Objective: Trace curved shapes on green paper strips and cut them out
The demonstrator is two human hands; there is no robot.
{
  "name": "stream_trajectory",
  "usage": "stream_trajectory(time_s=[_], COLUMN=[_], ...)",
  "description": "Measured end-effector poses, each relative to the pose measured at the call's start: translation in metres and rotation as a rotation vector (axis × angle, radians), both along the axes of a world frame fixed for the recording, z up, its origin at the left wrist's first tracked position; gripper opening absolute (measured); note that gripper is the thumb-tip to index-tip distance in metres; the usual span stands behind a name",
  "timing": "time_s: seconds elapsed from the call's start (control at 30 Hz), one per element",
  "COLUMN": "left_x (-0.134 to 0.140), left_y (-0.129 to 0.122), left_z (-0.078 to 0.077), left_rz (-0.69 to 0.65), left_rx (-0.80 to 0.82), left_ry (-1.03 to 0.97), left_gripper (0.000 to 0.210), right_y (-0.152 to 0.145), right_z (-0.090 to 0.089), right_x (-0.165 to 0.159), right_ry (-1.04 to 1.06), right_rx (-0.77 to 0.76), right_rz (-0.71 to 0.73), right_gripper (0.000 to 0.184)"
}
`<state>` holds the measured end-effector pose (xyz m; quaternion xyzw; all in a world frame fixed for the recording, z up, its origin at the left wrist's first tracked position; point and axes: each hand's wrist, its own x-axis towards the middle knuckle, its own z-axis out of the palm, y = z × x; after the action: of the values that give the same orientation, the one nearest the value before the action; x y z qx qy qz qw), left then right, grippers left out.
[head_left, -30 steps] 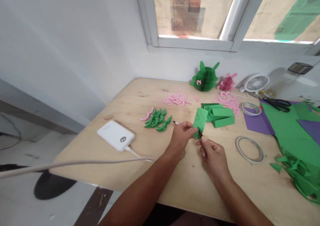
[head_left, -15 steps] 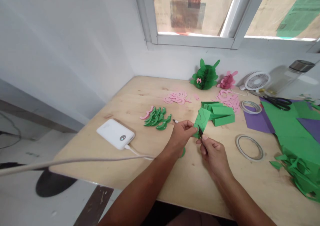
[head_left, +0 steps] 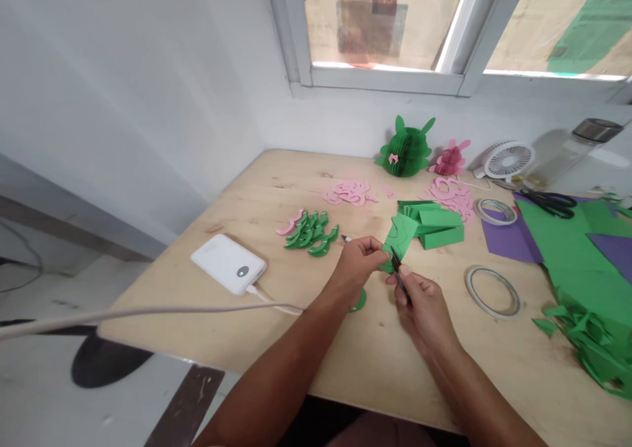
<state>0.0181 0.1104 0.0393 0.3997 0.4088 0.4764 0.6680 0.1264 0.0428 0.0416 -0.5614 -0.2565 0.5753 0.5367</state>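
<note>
My left hand (head_left: 365, 259) pinches the lower left edge of a green paper piece (head_left: 401, 233) marked with curved dark lines. My right hand (head_left: 423, 299) grips small dark snips (head_left: 399, 270), their tips against the paper's lower part, close to my left fingertips. Behind the paper lie folded green paper strips (head_left: 441, 228). Left of my hands is a group of curved green cutouts (head_left: 309, 231), with a pen (head_left: 346, 239) partly hidden by the left hand. A rounded green piece (head_left: 361, 300) shows beside my left wrist.
A white power bank (head_left: 228, 262) with a cable lies left. Pink cutouts (head_left: 350, 193) are farther back, near a green paper figure (head_left: 405, 149) and a pink one (head_left: 449, 158). Rightward are a tape roll (head_left: 492, 293), black scissors (head_left: 548, 203), green sheets (head_left: 567, 249) and scraps (head_left: 592, 341).
The snips' dark blades look wider apart at the paper, and more of the tool shows below my right thumb. Both hands stay almost in place.
</note>
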Motion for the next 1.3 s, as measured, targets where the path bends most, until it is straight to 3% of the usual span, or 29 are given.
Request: stream_trajectory(time_s=[0.3, 0.93, 1.3], left_x=[-0.004, -0.004, -0.004], left_y=[-0.008, -0.007, -0.008], left_z=[0.017, 0.014, 0.016], left_rz=[-0.014, -0.03, -0.03], left_rx=[-0.05, -0.014, -0.01], left_ry=[-0.008, 0.017, 0.008], left_gripper=[0.023, 0.022, 0.021], right_y=[-0.001, -0.001, -0.002], right_z=[0.0, -0.002, -0.003], right_x=[0.001, -0.001, -0.001], right_ry=[0.049, 0.123, 0.041], right_rx=[0.002, 0.014, 0.03], right_rz=[0.022, 0.026, 0.008], right_gripper=[0.049, 0.047, 0.046])
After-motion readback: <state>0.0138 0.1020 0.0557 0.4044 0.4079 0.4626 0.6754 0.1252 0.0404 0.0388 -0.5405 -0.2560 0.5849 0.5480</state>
